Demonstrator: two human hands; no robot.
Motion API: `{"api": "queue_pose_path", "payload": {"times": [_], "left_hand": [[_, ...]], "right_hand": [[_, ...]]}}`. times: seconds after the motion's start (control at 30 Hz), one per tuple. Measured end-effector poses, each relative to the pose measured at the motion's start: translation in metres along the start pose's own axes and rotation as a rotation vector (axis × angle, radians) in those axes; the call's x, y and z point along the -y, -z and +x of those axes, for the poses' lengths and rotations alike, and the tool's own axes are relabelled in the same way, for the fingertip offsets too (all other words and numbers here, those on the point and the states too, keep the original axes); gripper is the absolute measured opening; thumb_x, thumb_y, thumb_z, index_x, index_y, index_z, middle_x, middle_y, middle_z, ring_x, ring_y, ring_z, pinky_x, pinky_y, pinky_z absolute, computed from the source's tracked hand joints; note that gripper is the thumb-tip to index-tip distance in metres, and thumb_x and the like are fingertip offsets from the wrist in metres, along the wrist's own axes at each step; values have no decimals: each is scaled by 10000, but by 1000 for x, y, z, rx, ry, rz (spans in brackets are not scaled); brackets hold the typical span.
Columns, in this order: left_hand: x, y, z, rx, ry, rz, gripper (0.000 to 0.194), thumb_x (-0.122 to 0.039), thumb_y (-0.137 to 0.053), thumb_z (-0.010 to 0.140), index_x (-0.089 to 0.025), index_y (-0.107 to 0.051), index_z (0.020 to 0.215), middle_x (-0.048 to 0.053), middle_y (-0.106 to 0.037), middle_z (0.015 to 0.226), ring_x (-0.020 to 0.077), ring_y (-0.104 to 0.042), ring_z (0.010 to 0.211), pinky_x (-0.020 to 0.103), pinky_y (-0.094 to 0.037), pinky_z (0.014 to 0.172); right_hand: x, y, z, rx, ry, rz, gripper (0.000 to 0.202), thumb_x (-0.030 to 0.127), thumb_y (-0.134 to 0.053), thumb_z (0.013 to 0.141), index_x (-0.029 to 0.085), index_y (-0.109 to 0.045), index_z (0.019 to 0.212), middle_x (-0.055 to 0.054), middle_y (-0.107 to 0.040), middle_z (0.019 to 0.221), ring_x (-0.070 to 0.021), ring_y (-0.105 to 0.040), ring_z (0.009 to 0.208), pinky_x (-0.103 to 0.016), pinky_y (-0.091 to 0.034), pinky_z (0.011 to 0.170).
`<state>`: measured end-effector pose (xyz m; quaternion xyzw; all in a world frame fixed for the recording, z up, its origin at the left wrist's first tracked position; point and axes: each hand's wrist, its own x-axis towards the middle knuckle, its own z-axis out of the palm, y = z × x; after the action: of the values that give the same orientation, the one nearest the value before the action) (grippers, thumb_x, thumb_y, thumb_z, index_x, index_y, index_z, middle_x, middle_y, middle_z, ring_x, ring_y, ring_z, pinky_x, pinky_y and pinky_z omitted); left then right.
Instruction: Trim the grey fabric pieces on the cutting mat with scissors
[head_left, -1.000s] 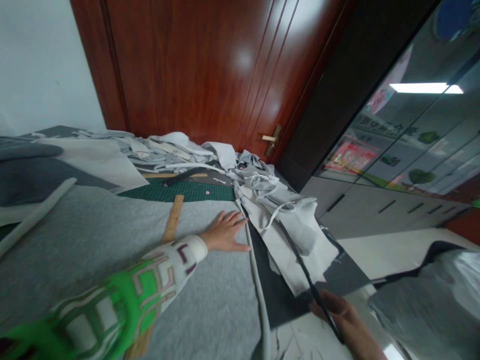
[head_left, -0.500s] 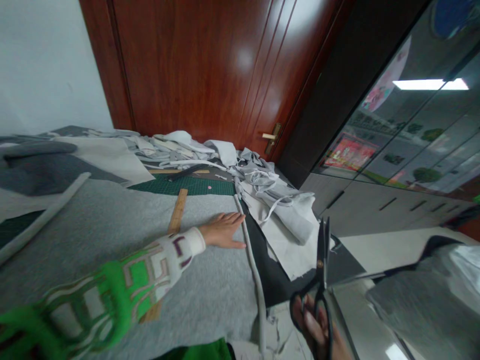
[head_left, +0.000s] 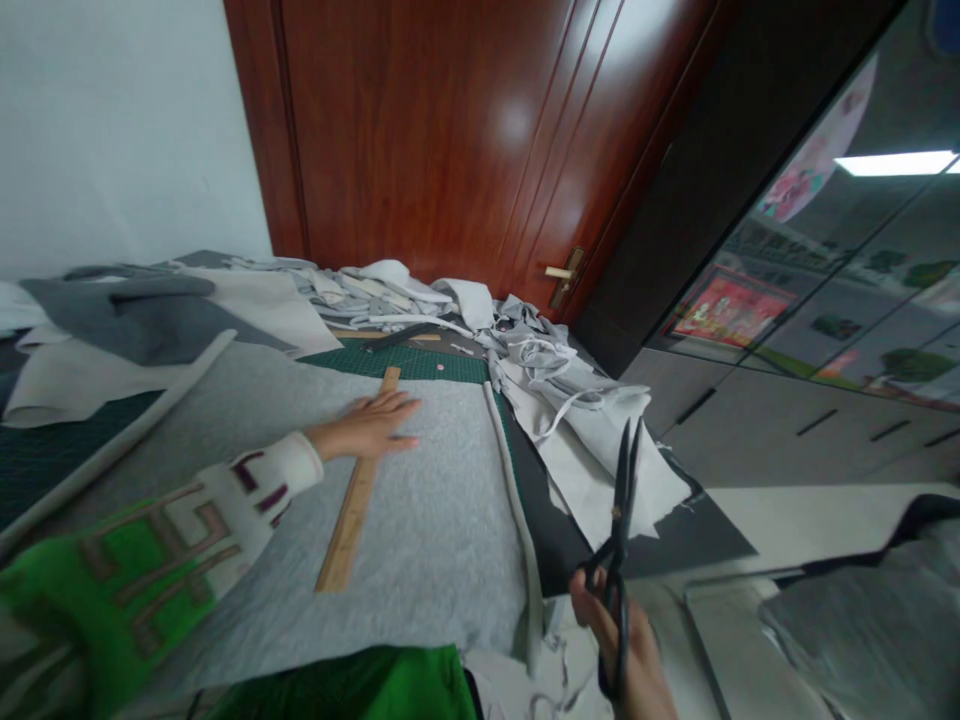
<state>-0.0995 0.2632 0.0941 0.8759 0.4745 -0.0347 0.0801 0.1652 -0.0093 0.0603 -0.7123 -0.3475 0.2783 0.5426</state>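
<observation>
A large piece of grey fabric (head_left: 450, 510) lies spread over the table, with pale rolled edges along its left and right sides. On it rests a wooden ruler (head_left: 352, 510), set at a slant. My left hand (head_left: 369, 425) lies flat across the ruler's upper part, fingers spread. To the right of the fabric, my right hand (head_left: 619, 635) grips black scissors (head_left: 619, 500) by the handles. Their blades point up and stand slightly apart, with nothing between them.
Green cutting mat (head_left: 469, 368) shows beyond the fabric. Fabric scraps (head_left: 540, 350) are heaped along the back and right. Darker grey cloth (head_left: 150, 310) lies at the left. Behind stand a wooden door (head_left: 420, 130) and a cabinet (head_left: 720, 410). A grey-covered object (head_left: 870, 620) sits at lower right.
My left hand has slid left from the fabric's right edge onto the ruler. My right hand and the scissors have shifted slightly left. The view has turned a little to the left.
</observation>
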Motion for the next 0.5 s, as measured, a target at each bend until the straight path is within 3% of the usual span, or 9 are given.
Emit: {"api": "queue_pose_path", "payload": {"times": [0.13, 0.27, 0.37, 0.5], "left_hand": [[27, 2, 27, -87, 163, -13, 741, -542, -360, 939, -161, -224, 1561, 184, -153, 1640, 357, -150, 1502, 577, -207, 1130], [42, 8, 46, -196, 299, -25, 777, -616, -341, 931, -76, -339, 1489, 282, -353, 1530, 421, -325, 1411, 593, -301, 1062], [44, 10, 47, -300, 340, -11, 691, -609, -361, 936, -59, -509, 1326, 269, -494, 1396, 405, -424, 1321, 534, -361, 1025], [39, 9, 40, -401, 377, 10, 583, -576, -410, 956, -82, -555, 1229, 210, -557, 1298, 339, -502, 1241, 486, -399, 1002]], "right_hand": [[6, -2, 14, 65, 14, -6, 471, 658, -681, 713, 202, -596, 796, 1, -548, 734, -186, -512, 742, -241, -414, 615], [11, 1, 24, 103, 67, -1, 455, 631, -693, 726, 201, -574, 813, 16, -522, 728, -159, -473, 707, -225, -386, 587], [15, 3, 24, 101, 93, -14, 436, 611, -706, 723, 199, -579, 783, 16, -533, 728, -158, -486, 712, -231, -416, 645], [16, 0, 21, 33, 82, 13, 406, 580, -738, 695, 207, -584, 740, 22, -527, 703, -164, -503, 730, -233, -426, 686]]}}
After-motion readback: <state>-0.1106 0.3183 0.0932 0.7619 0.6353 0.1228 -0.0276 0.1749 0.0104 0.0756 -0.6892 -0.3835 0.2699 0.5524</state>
